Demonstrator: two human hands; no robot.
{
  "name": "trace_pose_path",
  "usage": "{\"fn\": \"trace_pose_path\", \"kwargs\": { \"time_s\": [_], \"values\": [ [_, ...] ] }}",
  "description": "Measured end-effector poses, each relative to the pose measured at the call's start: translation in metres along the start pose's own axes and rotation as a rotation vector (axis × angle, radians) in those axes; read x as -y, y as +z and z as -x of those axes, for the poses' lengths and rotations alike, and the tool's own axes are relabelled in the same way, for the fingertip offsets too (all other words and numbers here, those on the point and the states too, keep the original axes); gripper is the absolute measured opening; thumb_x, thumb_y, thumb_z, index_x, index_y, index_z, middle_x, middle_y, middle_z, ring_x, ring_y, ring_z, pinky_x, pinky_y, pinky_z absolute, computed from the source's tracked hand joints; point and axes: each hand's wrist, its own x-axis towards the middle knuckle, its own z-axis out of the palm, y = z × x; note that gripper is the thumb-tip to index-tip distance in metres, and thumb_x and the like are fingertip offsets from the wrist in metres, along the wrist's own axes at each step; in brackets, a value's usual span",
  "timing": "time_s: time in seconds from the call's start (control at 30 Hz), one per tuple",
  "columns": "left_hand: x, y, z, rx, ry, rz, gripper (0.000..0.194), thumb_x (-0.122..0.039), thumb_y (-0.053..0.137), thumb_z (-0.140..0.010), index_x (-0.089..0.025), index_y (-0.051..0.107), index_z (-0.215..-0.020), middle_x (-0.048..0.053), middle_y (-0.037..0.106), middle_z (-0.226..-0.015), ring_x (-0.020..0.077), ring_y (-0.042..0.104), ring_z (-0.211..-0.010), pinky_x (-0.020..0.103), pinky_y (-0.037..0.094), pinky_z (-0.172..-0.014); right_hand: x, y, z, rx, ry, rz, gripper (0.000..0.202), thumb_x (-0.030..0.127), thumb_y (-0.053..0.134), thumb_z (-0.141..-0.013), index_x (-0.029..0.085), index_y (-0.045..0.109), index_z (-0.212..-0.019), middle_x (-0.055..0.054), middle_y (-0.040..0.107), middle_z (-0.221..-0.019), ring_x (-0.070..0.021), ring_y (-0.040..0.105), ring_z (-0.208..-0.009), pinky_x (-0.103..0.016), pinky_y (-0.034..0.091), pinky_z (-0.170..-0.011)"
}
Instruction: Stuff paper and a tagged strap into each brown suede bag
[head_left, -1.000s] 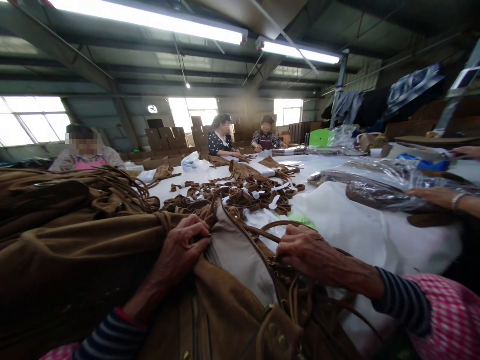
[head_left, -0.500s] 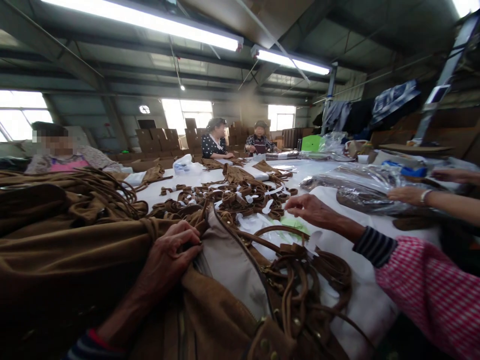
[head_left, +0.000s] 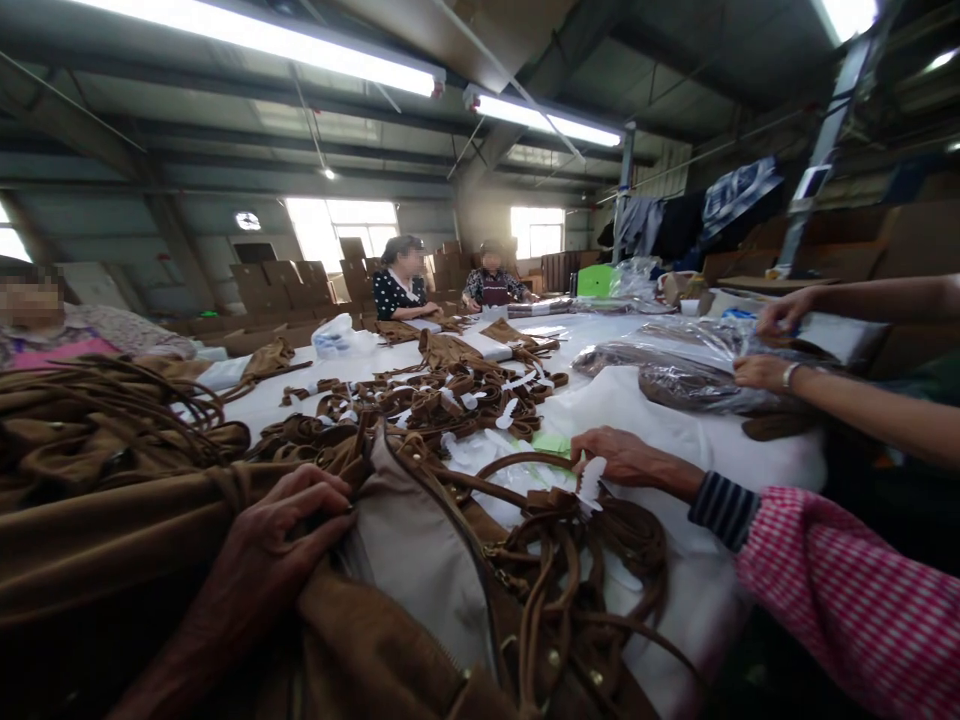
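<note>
A brown bag lies in front of me, its zipped mouth spread to show the pale lining. My left hand pinches the bag's edge at the left side of that opening. Over the coiled brown straps at the right, my right hand is closed beside a white tag; its fingertips are partly hidden, and what they hold is too small to make out. A green sheet lies just left of those fingers. Brown straps with white tags are heaped beyond the bag.
More brown bags are piled at the left. At the right, another person's hands touch plastic-wrapped brown goods. Two people sit across the white table, and a third is at the far left.
The view has turned right. My right hand has lowered to the straps and white tag. My left hand stays at the bag's edge. One of the other person's hands has risen above the wrapped goods.
</note>
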Motion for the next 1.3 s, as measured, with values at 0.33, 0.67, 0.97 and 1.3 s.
{"fn": "trace_pose_path", "kwargs": {
  "time_s": [0.33, 0.67, 0.97, 1.3],
  "values": [
    [0.0, -0.001, 0.001, 0.012, -0.007, -0.002, 0.023, -0.043, 0.067, -0.085, -0.023, 0.068, -0.074, 0.003, 0.069, -0.097, 0.0209, 0.065, -0.091, 0.028, 0.051, -0.081, 0.004, 0.008, 0.0, -0.002, -0.019, 0.011, 0.014, 0.025, 0.057, -0.081, 0.019, 0.069, -0.087, -0.007, 0.07, -0.086, -0.0217, 0.06, -0.077, -0.029, 0.035, -0.063],
    [-0.014, 0.0, 0.002, 0.017, -0.03, 0.049, 0.019, -0.035, 0.064, -0.085, -0.021, 0.067, -0.073, 0.003, 0.066, -0.096, 0.0206, 0.063, -0.093, 0.03, 0.048, -0.083, 0.019, -0.011, -0.016, -0.008, -0.154, -0.271, 0.021, 0.03, 0.059, -0.083, 0.017, 0.07, -0.095, -0.005, 0.067, -0.084, -0.0194, 0.059, -0.075, -0.028, 0.041, -0.066],
    [-0.02, 0.003, 0.002, 0.0, -0.019, 0.083, 0.012, -0.025, 0.062, -0.082, -0.019, 0.065, -0.072, 0.002, 0.063, -0.091, 0.0194, 0.061, -0.091, 0.031, 0.046, -0.081, 0.045, 0.023, -0.026, 0.096, -0.26, -0.185, 0.024, 0.037, 0.06, -0.087, 0.017, 0.067, -0.077, -0.002, 0.062, -0.073, -0.0163, 0.053, -0.069, -0.029, 0.038, -0.065],
    [-0.018, 0.006, 0.002, -0.007, -0.011, 0.114, 0.009, -0.021, 0.06, -0.081, -0.019, 0.063, -0.072, 0.002, 0.061, -0.09, 0.0194, 0.058, -0.091, 0.033, 0.045, -0.082, 0.065, 0.021, -0.023, 0.132, -0.09, -0.116, 0.015, 0.027, 0.064, -0.079, 0.017, 0.062, -0.068, 0.0, 0.057, -0.066, -0.0136, 0.049, -0.062, -0.027, 0.031, -0.057]
  ]
}}
